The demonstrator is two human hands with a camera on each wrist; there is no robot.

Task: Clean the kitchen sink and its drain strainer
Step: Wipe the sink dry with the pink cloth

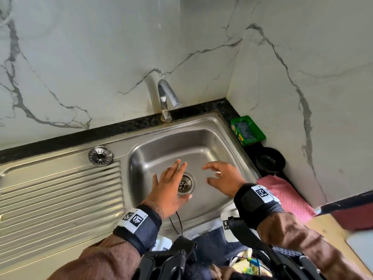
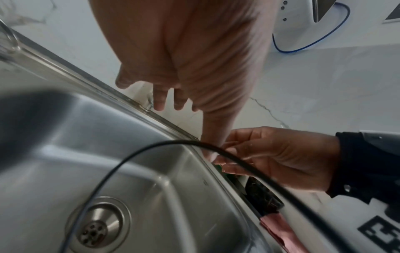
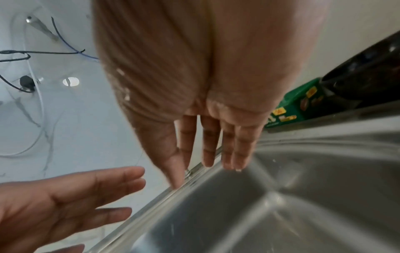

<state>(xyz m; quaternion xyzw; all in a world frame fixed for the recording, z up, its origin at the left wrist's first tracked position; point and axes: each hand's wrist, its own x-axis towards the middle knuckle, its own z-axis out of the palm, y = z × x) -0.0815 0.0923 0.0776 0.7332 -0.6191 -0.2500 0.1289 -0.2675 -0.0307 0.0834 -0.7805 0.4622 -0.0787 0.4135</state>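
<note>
Fingers spread, both hands empty | left hand [image 1: 168,190] over drain [image 1: 185,185] | right hand [image 1: 223,179] beside it | strainer [image 1: 100,156] apart on drainboard [image 1: 60,190]

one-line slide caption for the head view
Both open hands hover over the sink; strainer sits on the drainboard.

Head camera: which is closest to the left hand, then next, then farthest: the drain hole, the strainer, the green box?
From the left hand:
1. Drain hole, right beside the hand in the bottom of the sink.
2. Strainer, out of the basin, up on the sink's ledge to the left.
3. Green box, in the far right corner on the counter.
</note>
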